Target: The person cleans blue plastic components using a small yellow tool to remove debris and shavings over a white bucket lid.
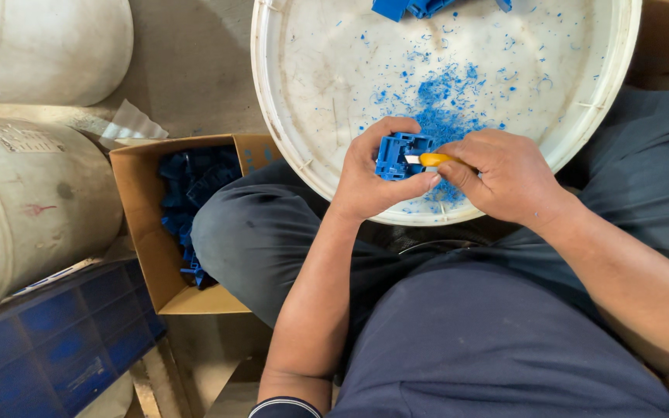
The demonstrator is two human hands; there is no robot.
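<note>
My left hand (373, 178) grips a small blue plastic part (396, 155) over the near rim of a big white round lid (288, 147). My right hand (505, 174) holds a yellow-handled knife (431, 159) with its blade tip against the part. Blue plastic shavings (447, 104) lie scattered on the lid just beyond my hands. More blue parts (420, 6) sit at the lid's far edge.
A cardboard box (145, 232) full of blue plastic parts (191, 182) stands left of my knee. Two white drums (32, 201) stand at the left, with a blue crate (56, 340) at the bottom left. My legs in dark trousers fill the lower frame.
</note>
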